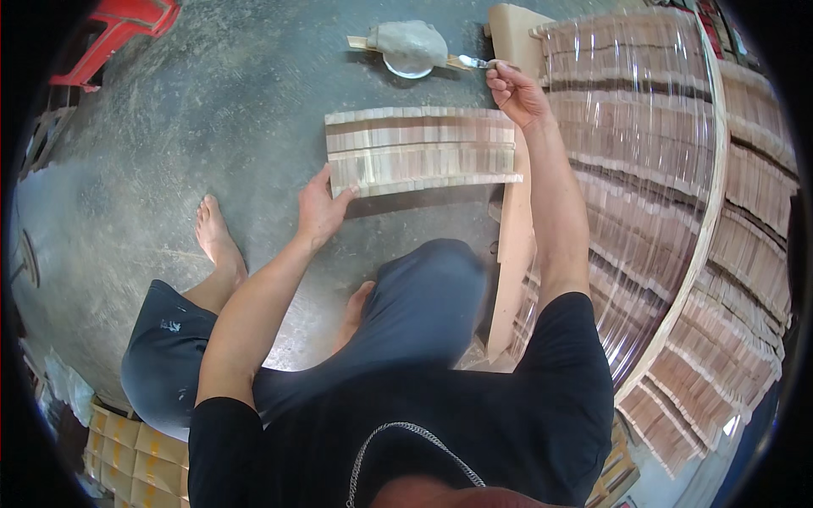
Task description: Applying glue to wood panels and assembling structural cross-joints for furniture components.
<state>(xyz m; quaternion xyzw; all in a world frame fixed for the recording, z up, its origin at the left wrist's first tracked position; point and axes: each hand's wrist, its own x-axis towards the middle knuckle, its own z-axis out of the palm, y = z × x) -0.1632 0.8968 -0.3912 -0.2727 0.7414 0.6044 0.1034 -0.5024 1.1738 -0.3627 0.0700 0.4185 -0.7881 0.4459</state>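
My left hand (320, 205) grips the lower left corner of a long pale block of wooden strips (423, 148), stacked side by side in bands. At the far right of that block, my right hand (515, 91) is closed around a small tool with a white-smeared tip (476, 62); whether it is a brush or a spatula I cannot tell. The tool's tip points left toward a round container (408, 63) with whitish-grey paste over its top. A flat wooden stick (356, 42) shows at the container's left side.
Rows of similar wooden strips (635, 127) fill the right side, partly under shiny clear film with a pale curved edge strip (707, 195). Brown cardboard (515, 224) lies along their near side. A red plastic stool (118, 34) stands far left; cartons (140, 453) sit lower left.
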